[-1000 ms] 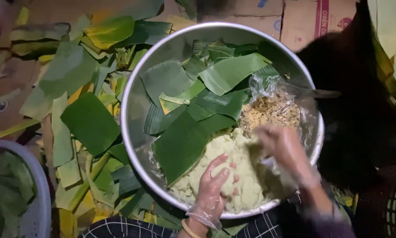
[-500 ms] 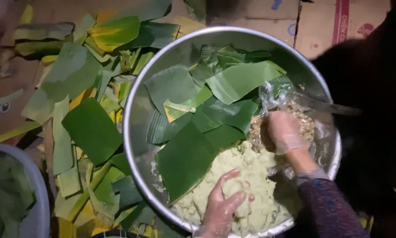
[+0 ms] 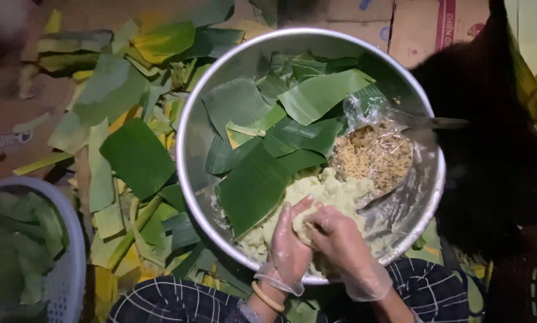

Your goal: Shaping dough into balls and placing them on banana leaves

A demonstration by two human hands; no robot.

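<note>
A large metal bowl (image 3: 187,128) holds cut banana leaves (image 3: 262,143), a pale yellow dough (image 3: 331,191) and a clear plastic bag of brown crumbly filling (image 3: 373,155). Both my hands wear thin clear gloves. My left hand (image 3: 287,242) and my right hand (image 3: 339,239) meet at the bowl's near rim and cup one lump of dough (image 3: 301,220) between them. A bangle sits on my left wrist.
Banana leaf scraps (image 3: 134,152) cover the cardboard-lined floor left of the bowl. A pale plastic basket (image 3: 65,263) with leaves stands at the lower left. A dark shape (image 3: 490,149) fills the right side. Cardboard boxes (image 3: 424,24) lie behind the bowl.
My right hand has left the filling bag and come down to my left hand. Both hands now close together around a lump of dough at the near rim.
</note>
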